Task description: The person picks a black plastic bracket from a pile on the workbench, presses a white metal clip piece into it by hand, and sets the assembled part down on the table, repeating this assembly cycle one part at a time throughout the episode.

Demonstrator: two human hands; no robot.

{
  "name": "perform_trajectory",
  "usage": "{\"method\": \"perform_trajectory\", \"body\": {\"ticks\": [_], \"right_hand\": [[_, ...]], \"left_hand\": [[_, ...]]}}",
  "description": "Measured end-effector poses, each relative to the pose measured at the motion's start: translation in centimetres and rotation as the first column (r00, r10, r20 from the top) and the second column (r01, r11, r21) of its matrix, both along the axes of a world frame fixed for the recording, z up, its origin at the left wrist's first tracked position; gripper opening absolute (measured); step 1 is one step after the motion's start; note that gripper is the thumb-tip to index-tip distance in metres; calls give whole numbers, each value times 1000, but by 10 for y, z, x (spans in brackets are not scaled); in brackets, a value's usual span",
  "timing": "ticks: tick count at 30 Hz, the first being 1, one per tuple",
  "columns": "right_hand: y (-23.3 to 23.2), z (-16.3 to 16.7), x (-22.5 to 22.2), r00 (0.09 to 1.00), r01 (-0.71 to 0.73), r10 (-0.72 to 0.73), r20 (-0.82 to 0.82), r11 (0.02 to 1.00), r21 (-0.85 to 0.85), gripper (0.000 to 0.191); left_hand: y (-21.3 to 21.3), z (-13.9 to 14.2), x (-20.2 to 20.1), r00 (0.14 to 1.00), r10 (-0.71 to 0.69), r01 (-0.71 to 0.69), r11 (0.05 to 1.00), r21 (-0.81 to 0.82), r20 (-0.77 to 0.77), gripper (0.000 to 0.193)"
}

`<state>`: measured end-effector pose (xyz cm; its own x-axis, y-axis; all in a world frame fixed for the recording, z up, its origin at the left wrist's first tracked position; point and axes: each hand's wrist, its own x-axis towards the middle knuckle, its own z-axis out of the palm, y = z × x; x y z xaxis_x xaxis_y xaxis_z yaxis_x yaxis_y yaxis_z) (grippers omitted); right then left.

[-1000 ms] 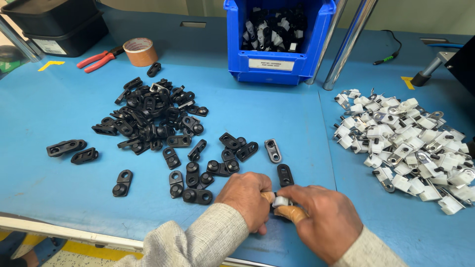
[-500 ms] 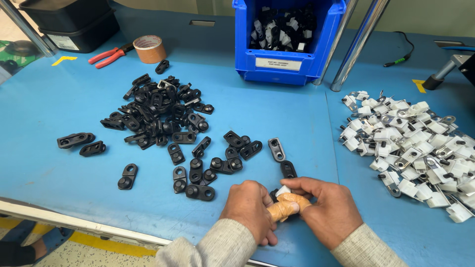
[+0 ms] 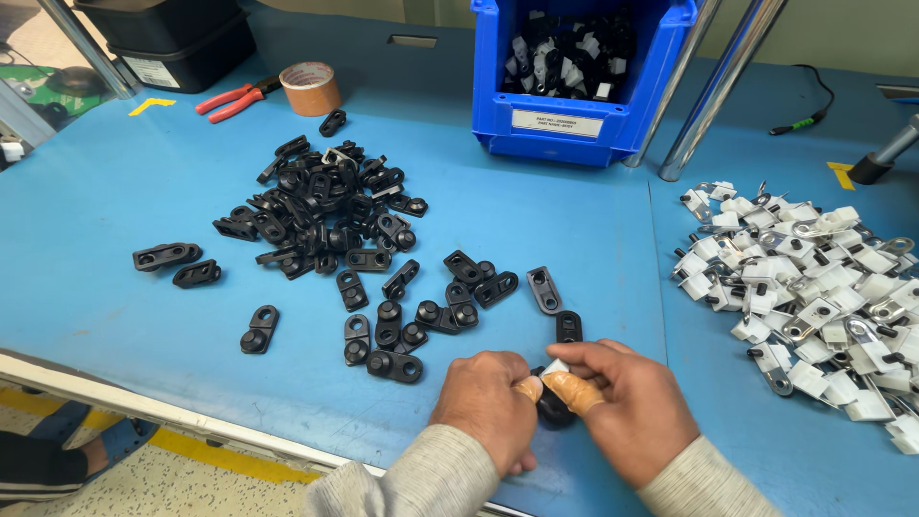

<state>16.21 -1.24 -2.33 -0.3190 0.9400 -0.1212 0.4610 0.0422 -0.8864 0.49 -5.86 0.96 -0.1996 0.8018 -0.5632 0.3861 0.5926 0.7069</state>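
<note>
Hands [image 3: 565, 407] still pinch the black clip [image 3: 553, 406].

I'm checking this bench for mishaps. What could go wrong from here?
1. Both hands, left hand and right hand, pinch a small black plastic clip close to the blue table's front edge; a slip might drop it to the floor.
2. Loose black clips lie just beside the left hand, so a sleeve could sweep some off.

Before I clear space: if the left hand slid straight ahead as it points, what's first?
Probably the right hand: the left hand points at it, both pinching one small black-and-white part.
</note>
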Motion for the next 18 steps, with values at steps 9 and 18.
{"method": "perform_trajectory", "body": {"ticks": [9, 18], "right_hand": [[-5, 16, -8, 993, 107, -107, -47, 994, -4, 40], [-2, 14, -7, 981, 150, -167, -97, 976, -157, 35]], "left_hand": [[-9, 8, 5, 996, 46, -36, 992, 118, -82, 22], [-9, 16, 6, 998, 66, -59, 944, 324, -11, 29]]}}
